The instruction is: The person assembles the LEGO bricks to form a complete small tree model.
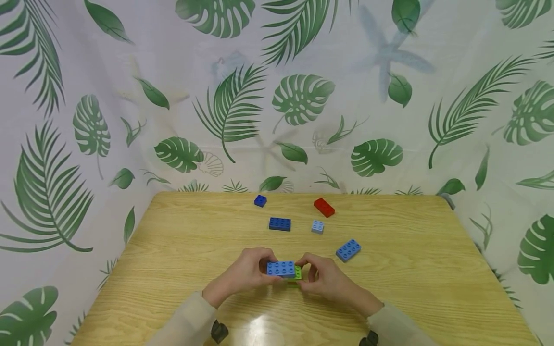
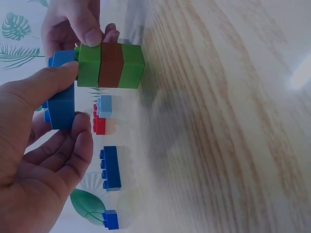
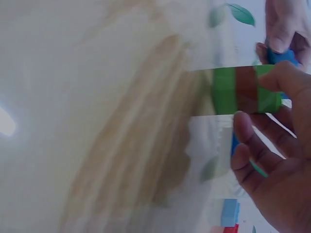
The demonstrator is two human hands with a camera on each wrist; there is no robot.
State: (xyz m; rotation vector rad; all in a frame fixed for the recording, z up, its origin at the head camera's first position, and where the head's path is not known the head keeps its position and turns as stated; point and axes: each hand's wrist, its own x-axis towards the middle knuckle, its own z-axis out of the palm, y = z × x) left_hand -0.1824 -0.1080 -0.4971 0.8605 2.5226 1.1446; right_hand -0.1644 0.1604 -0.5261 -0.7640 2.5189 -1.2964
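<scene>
Well, both hands are busy near the front of the wooden table (image 1: pixel 411 269), and the left hand (image 1: pixel 251 271) has a firm pinch on a blue eight-stud brick (image 1: pixel 280 269), thumb on one side, fingers round the other. Over to the right hand (image 1: pixel 326 278), gripping a three-brick stack (image 3: pixel 245 90) between thumb and fingertips: upper green brick (image 2: pixel 89 67), brown brick (image 2: pixel 111 65) in the middle, lower green brick (image 2: pixel 133 67) at the base. And look at the blue one, lying right over the stack's studded top, jutting out to the left, with a pair of green studs peeping past its right end! The left wrist view catches a stud between blue and green; whether the two are locked, I can't tell. Beyond the hands, a second blue eight-stud brick (image 1: pixel 348 250) lies at a slant to the right, a light blue four-stud brick (image 1: pixel 318 227) sits near the oblong red brick (image 1: pixel 324 207), a dark blue eight-stud brick (image 1: pixel 280 224) lies straight ahead, and a small dark blue brick (image 1: pixel 260 201) sits close to the far edge, before the leaf-print cloth (image 1: pixel 169 29).
</scene>
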